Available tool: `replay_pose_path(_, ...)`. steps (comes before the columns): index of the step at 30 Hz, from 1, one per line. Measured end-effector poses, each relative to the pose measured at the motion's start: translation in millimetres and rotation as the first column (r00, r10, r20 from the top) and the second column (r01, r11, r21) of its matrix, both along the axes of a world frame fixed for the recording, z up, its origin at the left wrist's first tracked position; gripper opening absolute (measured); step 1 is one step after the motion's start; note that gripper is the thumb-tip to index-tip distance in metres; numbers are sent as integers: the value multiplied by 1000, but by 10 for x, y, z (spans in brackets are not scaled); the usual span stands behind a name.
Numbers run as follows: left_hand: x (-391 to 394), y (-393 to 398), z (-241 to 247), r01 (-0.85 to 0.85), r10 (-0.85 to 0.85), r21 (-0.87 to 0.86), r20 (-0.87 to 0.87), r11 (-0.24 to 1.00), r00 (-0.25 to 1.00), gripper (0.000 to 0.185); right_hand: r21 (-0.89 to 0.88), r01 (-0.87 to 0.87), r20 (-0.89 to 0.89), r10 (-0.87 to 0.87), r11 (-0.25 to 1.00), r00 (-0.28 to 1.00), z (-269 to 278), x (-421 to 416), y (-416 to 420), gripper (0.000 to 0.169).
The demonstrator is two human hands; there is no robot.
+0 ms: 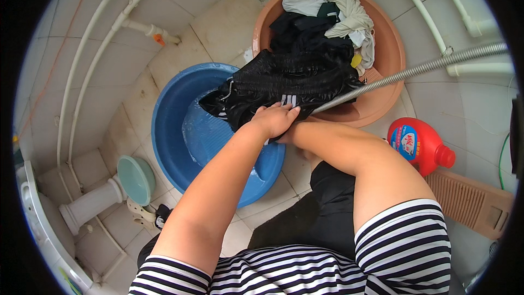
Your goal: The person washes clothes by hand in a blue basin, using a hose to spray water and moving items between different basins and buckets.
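Observation:
Wet black shorts with white stripes [294, 78] lie across the rims of a blue plastic basin [168, 131] and a brown plastic tub [393, 37]. My left hand [276, 119] rests on the shorts by the white stripes, its fingers slightly spread. Just below it is my right hand [288, 133], mostly hidden behind the left hand and the cloth; its grip does not show. A flexible metal hose [409, 74] comes from the right and ends at the shorts near my hands. Dark and pale clothes [348, 12] are heaped in the tub. Some water lies in the basin.
At the right, a red detergent bottle [421, 145] lies near a brown plastic washboard [470, 200]. A small green basin [136, 180] sits at the left, by a white pedestal [92, 205] and a beige clog [139, 213]. White pipes [92, 61] run along the tiled walls.

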State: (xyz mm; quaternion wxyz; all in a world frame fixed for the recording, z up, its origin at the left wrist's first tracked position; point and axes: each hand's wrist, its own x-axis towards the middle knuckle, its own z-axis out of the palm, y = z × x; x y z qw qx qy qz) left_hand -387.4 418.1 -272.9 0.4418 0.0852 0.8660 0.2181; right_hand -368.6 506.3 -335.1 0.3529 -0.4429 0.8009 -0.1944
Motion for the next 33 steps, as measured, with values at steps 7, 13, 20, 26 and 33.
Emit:
replay_pose_path(7, 286, -352, -338, -314, 519, 542, -278, 779, 808, 27, -177, 56, -22, -61, 983, 998, 87, -125, -68, 19)
replay_pose_path(13, 864, -472, -424, -414, 543, 367, -686, 833, 485, 52, -221, 55, -91, -77, 974, 993, 243, -361, -151, 22)
replay_pose_path(20, 617, -297, -564, -689, 667, 144, -452, 710, 593, 46, -51, 157, -132, -162, 986, 978, 182, -426, -202, 25)
replay_pose_path(26, 442, -344, -716, -747, 711, 65, -373, 661, 596, 30, -67, 231, -7, -232, 971, 973, -252, -209, 112, 25)
replay_pose_path(33, 424, -364, -866, -777, 755, 60, -293, 626, 586, 32, -156, 110, -185, -139, 982, 973, 564, -139, 579, 24)
